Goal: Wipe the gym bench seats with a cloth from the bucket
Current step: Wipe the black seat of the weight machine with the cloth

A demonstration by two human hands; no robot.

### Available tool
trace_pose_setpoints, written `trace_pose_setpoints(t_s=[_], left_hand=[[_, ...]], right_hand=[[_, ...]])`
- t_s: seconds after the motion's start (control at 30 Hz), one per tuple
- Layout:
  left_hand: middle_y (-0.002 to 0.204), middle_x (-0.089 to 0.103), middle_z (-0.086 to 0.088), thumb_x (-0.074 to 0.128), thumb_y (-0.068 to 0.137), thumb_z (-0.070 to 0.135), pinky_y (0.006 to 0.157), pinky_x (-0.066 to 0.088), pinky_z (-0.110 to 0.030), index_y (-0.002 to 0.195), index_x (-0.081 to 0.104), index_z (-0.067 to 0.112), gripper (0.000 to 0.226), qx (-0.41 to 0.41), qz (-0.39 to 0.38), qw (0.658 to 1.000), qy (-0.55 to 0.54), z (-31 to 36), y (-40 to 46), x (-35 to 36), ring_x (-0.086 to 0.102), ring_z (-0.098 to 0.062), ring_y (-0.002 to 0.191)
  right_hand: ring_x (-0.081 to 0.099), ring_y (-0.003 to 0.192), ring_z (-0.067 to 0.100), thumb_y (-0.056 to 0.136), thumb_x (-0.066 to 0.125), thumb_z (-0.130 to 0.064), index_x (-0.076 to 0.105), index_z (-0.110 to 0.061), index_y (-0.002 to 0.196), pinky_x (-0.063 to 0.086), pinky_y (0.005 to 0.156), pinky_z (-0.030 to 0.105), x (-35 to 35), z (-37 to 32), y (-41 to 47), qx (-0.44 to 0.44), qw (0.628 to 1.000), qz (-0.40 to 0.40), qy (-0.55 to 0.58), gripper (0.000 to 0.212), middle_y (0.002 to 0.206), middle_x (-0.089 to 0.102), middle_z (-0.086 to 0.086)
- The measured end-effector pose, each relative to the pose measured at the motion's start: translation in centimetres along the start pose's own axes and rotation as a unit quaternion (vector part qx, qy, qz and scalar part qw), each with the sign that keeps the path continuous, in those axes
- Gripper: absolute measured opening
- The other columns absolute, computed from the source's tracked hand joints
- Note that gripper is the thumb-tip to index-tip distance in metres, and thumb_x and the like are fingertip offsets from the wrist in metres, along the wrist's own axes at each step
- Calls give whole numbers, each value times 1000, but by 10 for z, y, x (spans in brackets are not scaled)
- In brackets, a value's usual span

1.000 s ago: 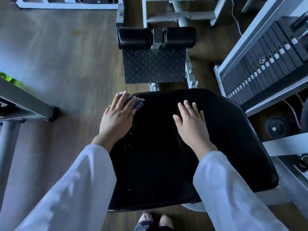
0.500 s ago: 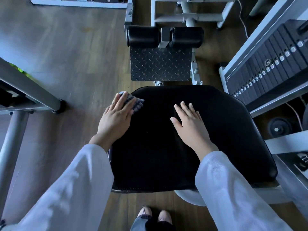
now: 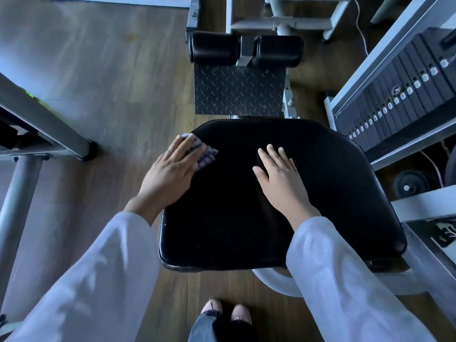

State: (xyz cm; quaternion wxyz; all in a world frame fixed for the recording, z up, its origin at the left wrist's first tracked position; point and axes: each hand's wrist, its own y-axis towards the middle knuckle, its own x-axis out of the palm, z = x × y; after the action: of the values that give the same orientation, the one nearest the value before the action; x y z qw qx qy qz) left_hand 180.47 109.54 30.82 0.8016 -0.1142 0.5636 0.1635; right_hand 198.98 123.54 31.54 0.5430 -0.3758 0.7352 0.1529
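- Seat (image 3: 283, 193): black pad, lying centre, wide and mostly uncovered.
- Cloth (image 3: 206, 155): checked, sitting at the seat's far left corner, flattened under the left hand (image 3: 170, 176).
- Left fingers (image 3: 187, 149): lying together, pressing the cloth down, not pinching it.
- Right hand (image 3: 278, 176): resting palm-down mid-seat, fingers spread, holding nothing, steadying the pad.
- Bucket: not showing.
- Method, as judged: keeping the palm flat, sweeping in overlapping strokes, lifting the right hand clear for its patch, finishing along the near edge.

Black seat (image 3: 283, 193); blue-white checked cloth (image 3: 206, 154); white sleeves (image 3: 345, 280); dark diamond-tread footplate (image 3: 238, 91); brown wood-grain floor (image 3: 111, 82).
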Motion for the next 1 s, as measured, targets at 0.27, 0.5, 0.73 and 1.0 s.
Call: trace_pose_setpoints(t_s=[0.27, 0.5, 0.73, 1.0], left_hand=[[143, 44, -4, 30, 90, 34, 103, 25, -30, 129, 55, 20, 48, 53, 35, 998, 13, 35, -39, 14, 32, -23, 136], [155, 21, 6, 27, 96, 36, 112, 23, -34, 140, 37, 32, 46, -13, -12, 1000, 16, 29, -17, 6, 11, -14, 144], [152, 27, 5, 24, 93, 43, 111, 18, -29, 138, 43, 29, 50, 3, 4, 1000, 4, 26, -29, 6, 13, -12, 143], [149, 35, 1, 23, 91, 40, 107, 32, -34, 136, 46, 27, 52, 38, 21, 999, 25, 32, -50, 10, 24, -19, 141]], right_hand=[[4, 143, 20, 100, 32, -31, 22, -18, 145, 4, 114, 33, 5, -1, -6, 1, 1000, 14, 6, 48, 155, 14, 3], [5, 143, 21, 99, 33, -31, 24, -17, 144, 5, 115, 34, 7, -1, -6, -1, 1000, 21, 14, 47, 155, 16, 4], [4, 143, 21, 100, 31, -31, 21, -18, 145, 5, 114, 34, 6, -2, -12, -6, 1000, 11, -1, 48, 155, 13, 4], [4, 143, 20, 99, 33, -32, 24, -18, 144, 5, 114, 34, 5, -5, -25, -21, 1000, 3, -1, 48, 155, 14, 4]])
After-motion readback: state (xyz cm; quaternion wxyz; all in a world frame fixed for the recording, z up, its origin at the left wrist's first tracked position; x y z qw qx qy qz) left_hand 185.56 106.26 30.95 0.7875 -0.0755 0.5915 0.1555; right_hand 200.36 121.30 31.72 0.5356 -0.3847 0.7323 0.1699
